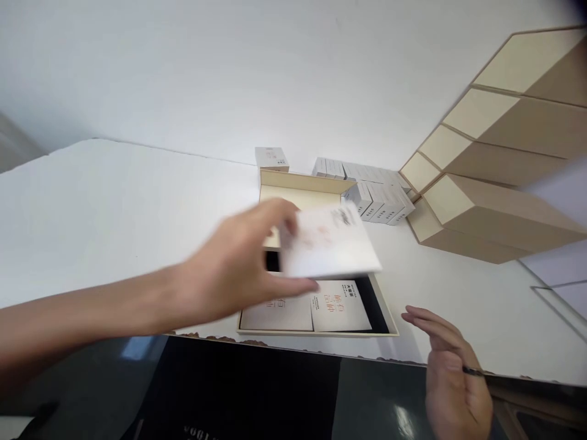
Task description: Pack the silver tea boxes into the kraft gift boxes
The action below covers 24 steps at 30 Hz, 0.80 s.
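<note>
My left hand (pixel 243 256) grips a small white box (pixel 332 244) with orange and black print, its thumb underneath and its fingers at the near left corner; both are a little blurred. The white box is held above an open cream gift box (pixel 387 305) with a dark interior. Inside the gift box two white boxes lie side by side, the right one (pixel 342 308) in full view and the left one (pixel 284 315) partly covered by my hand. My right hand (pixel 454 373), wearing a dark ring, hovers at the table's front edge with its fingers stretched out, touching nothing.
Behind the gift box's raised lid (pixel 302 181) stand a single white box (pixel 271 159) and rows of small white boxes (pixel 380 201). Large beige boxes (pixel 513 208) are stacked at the right back. The white table (pixel 137 226) has a chipped front edge.
</note>
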Available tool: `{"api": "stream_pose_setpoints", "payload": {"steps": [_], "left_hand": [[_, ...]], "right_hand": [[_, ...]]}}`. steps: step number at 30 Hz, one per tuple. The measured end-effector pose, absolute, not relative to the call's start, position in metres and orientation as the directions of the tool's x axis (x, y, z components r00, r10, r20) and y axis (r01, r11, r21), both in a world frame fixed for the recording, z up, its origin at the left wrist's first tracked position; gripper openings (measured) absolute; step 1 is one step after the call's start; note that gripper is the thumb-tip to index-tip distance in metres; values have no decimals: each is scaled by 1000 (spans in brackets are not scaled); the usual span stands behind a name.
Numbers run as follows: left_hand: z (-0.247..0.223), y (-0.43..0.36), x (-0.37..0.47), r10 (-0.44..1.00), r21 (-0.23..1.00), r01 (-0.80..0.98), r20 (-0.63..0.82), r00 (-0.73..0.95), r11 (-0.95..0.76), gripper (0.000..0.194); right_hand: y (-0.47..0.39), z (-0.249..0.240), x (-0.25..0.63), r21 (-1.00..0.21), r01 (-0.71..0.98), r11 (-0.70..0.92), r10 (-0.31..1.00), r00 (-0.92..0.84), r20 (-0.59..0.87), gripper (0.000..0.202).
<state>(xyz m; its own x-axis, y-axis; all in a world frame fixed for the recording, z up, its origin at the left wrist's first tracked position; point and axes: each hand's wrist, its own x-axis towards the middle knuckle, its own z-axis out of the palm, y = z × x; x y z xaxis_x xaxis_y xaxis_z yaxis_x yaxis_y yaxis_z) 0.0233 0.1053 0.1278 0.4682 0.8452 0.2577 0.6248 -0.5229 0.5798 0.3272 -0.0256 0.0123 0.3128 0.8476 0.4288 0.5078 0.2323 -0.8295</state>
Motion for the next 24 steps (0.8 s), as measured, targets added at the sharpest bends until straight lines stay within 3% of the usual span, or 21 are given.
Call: {"api": "stream_pose_setpoints", "payload": {"steps": [3, 5, 8, 11, 13, 15, 18, 21, 24], "left_hand": [[110, 103, 64, 677, 574, 559, -9, 736, -599, 50], [109, 107, 70, 593, 591, 552, -148, 791, -589, 56], [115, 110, 64, 630, 645, 606, -240, 739, -465, 72], [110, 105, 62, 591, 658, 578, -242, 769, -482, 82], [100, 99, 65, 568, 657, 540, -202, 798, -525, 84], [92, 95, 70, 558, 646, 504, -142, 818, -574, 84], [92, 94, 72, 559, 563, 534, -147, 816, -631, 78], [101, 97, 67, 560, 421, 628, -289, 777, -655, 64], [111, 100, 60, 499, 324, 611, -366, 785, -722, 64]], "right_hand": [[-30, 25, 327, -819, 509, 264, 812, 341, 474, 28], [-31, 32, 327, -821, 503, 271, 805, 350, 480, 30], [-24, 44, 325, -792, 554, 257, 809, 325, 490, 29], [-6, 62, 318, -640, 700, 318, 851, 87, 518, 20], [8, 78, 311, -512, 788, 343, 914, -154, 375, 28], [22, 93, 302, -407, 844, 351, 936, -333, 116, 52], [40, 109, 289, -331, 849, 413, 858, -484, -172, 79], [54, 117, 275, -220, 833, 507, 791, -551, -264, 72], [65, 122, 264, -65, 789, 610, 727, -591, -351, 56]]}}
